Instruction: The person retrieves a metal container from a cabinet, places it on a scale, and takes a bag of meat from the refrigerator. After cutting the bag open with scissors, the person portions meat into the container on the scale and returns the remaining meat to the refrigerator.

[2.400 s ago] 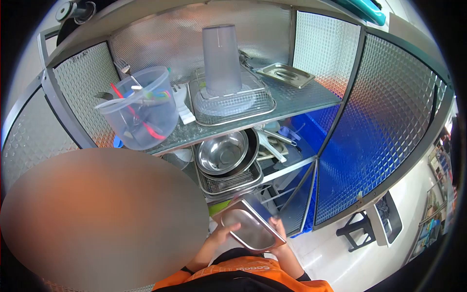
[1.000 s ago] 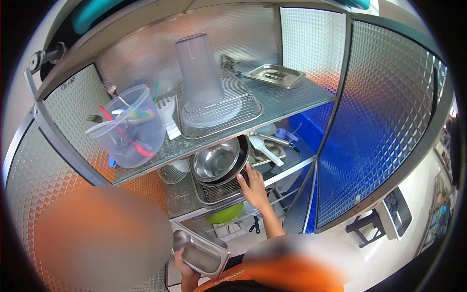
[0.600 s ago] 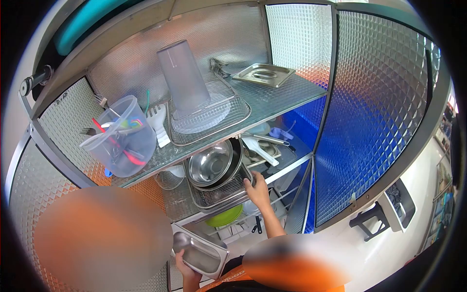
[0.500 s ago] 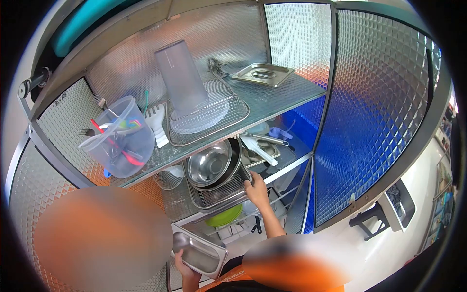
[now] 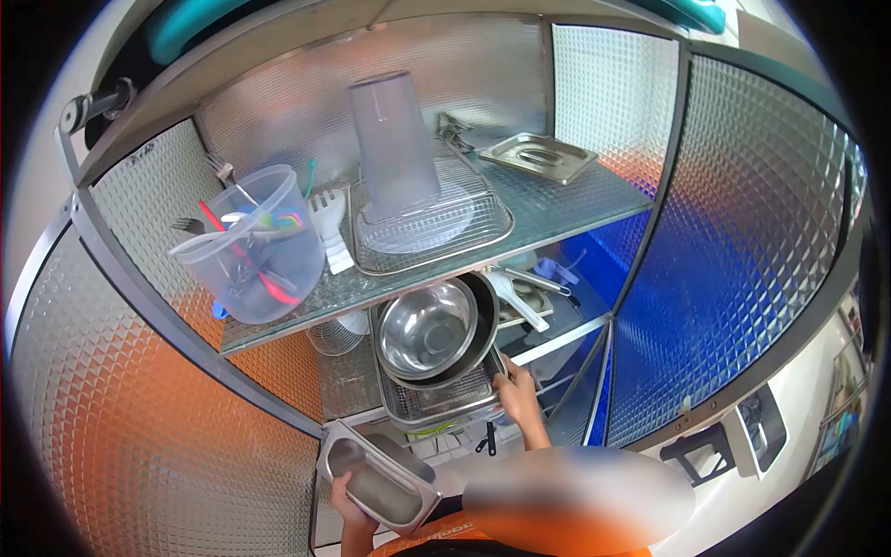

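My left hand point(image 5: 348, 501) grips a rectangular steel food pan point(image 5: 379, 483), thumb over its rim, low in front of the cabinet. My right hand point(image 5: 520, 395) is closed at the right front corner of a wire-mesh tray point(image 5: 432, 401) on the middle shelf. On that tray rests a shiny steel mixing bowl point(image 5: 429, 330), nested in a darker round pan point(image 5: 485, 320). The tray's front overhangs the shelf edge. My right fingertips are partly hidden against the dark corner.
The glass upper shelf point(image 5: 557, 212) holds a plastic tub of utensils point(image 5: 264, 269), a tall frosted container point(image 5: 394, 148), a wire basket point(image 5: 432, 251) and a steel lid point(image 5: 538, 156). A white-handled utensil point(image 5: 520, 302) lies right of the bowl. An open door point(image 5: 742, 241) stands right.
The mesh tray, with bowl and pan on it, has come outward past the shelf edge with my right hand, covering most of a green item below. My left hand still holds the food pan.
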`<state>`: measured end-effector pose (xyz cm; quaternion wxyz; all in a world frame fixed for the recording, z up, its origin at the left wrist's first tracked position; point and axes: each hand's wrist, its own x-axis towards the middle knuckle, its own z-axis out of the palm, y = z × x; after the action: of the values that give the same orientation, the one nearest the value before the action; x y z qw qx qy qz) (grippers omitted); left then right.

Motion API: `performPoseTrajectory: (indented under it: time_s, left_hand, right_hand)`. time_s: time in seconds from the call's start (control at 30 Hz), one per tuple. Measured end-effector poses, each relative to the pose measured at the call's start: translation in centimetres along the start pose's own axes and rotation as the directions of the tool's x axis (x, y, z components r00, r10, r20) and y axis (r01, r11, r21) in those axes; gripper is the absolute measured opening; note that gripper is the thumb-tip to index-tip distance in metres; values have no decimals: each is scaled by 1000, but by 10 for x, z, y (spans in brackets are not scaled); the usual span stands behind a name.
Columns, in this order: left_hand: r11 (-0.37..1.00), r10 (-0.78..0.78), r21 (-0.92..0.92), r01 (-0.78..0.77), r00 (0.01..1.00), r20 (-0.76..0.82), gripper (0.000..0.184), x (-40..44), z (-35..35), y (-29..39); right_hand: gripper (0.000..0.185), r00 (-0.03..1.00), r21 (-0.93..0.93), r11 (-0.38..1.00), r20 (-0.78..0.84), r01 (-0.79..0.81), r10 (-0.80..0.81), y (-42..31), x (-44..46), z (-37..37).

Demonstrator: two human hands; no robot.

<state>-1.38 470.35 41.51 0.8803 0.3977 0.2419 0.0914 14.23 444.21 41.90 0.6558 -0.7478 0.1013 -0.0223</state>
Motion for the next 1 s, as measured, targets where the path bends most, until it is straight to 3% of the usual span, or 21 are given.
performPoseTrajectory:
  time_s: [0.03, 0.07, 0.27, 0.33, 0.4, 0.47, 0.57, 0.6, 0.7, 0.83, 1.0]
  left_hand:
    - [1000, -3, -2, 3, 1000, 13, 39, -1, 0, 2]
    - [1000, -4, -4, 4, 1000, 29, 39, 0, 0, 4]
    - [997, -69, 20, 68, 993, 92, 41, 16, -22, 6]
    - [999, -37, 17, 36, 996, 79, 39, 14, -19, 10]
    - [998, -50, 23, 51, 998, -25, 39, 6, -11, 17]
    - [999, -41, 24, 41, 999, 10, 44, 17, -31, 15]
    - [999, -8, 35, 8, 1000, -3, 47, 23, -46, 15]
    - [999, 12, 42, -12, 1000, -6, 46, 23, -48, 15]
    - [999, 16, 52, -14, 999, -36, 46, 34, -75, 7]
    - [998, 47, 32, -47, 999, -11, 46, 49, -98, -8]
    - [1000, 23, -2, -23, 998, 60, 48, 30, -61, 7]
  right_hand:
    - [50, 1000, -2, 1000, 10, -2, 2, 1, -5, -3]
    - [51, 980, -158, 971, -55, 181, -192, 34, 6, -3]
    - [50, 1000, -16, 1000, 3, 4, -4, 0, -42, -16]
    - [50, 994, -8, 994, 5, 109, -109, 28, -43, -16]
    - [51, 993, 8, 993, 21, 114, -114, 31, -44, -18]
    - [54, 998, 30, 999, 53, 18, -19, 17, -58, -16]
    - [54, 994, 35, 993, 8, 110, -110, 21, -65, -8]
    - [51, 998, 16, 1000, 51, 24, -25, 22, -67, -10]
    - [51, 992, -88, 988, 19, 124, -123, 35, -65, -8]
    - [52, 995, -4, 995, 29, 96, -96, 29, -68, -7]
    - [53, 986, 154, 974, -11, 164, -164, 35, -66, 2]
